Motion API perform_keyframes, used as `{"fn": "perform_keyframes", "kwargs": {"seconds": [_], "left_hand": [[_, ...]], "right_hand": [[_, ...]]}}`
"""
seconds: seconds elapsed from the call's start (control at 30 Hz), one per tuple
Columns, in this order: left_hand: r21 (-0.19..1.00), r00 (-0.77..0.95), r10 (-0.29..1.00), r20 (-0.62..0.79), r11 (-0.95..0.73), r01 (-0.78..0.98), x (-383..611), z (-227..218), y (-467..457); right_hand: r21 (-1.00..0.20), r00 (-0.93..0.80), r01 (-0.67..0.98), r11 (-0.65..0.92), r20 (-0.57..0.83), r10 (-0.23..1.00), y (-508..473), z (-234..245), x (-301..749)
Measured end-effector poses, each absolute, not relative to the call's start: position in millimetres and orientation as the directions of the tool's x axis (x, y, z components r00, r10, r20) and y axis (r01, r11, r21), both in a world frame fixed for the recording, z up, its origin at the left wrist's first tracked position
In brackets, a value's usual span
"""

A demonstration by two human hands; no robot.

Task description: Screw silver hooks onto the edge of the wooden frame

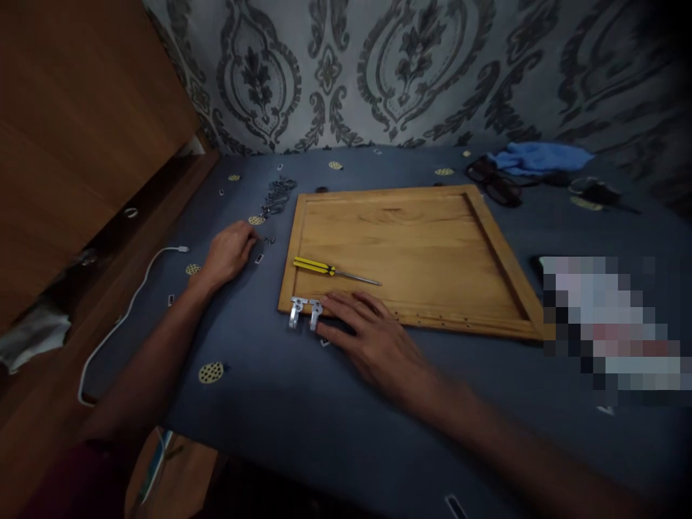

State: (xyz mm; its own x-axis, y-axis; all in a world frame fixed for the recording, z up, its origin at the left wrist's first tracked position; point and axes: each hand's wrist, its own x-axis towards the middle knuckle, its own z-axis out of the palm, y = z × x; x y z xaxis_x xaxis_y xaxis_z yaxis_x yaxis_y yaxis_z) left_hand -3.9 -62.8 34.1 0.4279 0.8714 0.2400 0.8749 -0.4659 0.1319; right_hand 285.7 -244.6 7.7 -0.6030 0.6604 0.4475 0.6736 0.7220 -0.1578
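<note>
My left hand (230,252) rests on the dark blue cloth left of the panel, fingers closed in a pinch beside several small screws (269,241). What lies between its fingertips is too small to make out. My right hand (373,335) reaches over the near edge of a framed wooden panel (400,238). Its thumb and index finger hold the right part of a silver metal hinge (296,313) at the panel's near left corner; the other fingers lie stretched on the wood. A yellow-and-black screwdriver (318,267) lies on the panel, tip to the right.
Behind the screws lies a heap of metal parts (278,194). Sunglasses (494,182) and a blue cloth (540,157) lie at the back right. A white cable (127,313) runs along the left, beside a wooden cabinet (81,144). A pixelated patch covers something at right.
</note>
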Motion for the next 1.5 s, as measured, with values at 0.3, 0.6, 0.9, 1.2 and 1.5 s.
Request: {"fn": "perform_keyframes", "kwargs": {"seconds": [0.3, 0.6, 0.9, 1.2, 1.5], "left_hand": [[0.21, 0.436, 0.853, 0.289, -0.5, 0.84, 2, 57, -70], [0.444, 0.646, 0.758, 0.089, -0.611, 0.655, 37, 83, -108], [0.644, 0.77, 0.619, -0.153, -0.528, 0.553, 65, 108, -126], [0.592, 0.856, 0.477, -0.199, -0.638, 0.493, 73, 102, -138], [0.516, 0.838, 0.479, -0.26, -0.665, 0.54, 73, 98, -140]], "right_hand": [[-0.208, -0.59, 0.666, 0.716, 0.44, 0.677, -247, 11, 285], [-0.201, -0.587, 0.663, 0.721, 0.458, 0.668, -245, 10, 285], [-0.189, -0.595, 0.67, 0.718, 0.442, 0.672, -245, 10, 286], [-0.184, -0.592, 0.677, 0.712, 0.437, 0.677, -245, 8, 287], [-0.186, -0.577, 0.672, 0.716, 0.474, 0.665, -244, 5, 285]]}}
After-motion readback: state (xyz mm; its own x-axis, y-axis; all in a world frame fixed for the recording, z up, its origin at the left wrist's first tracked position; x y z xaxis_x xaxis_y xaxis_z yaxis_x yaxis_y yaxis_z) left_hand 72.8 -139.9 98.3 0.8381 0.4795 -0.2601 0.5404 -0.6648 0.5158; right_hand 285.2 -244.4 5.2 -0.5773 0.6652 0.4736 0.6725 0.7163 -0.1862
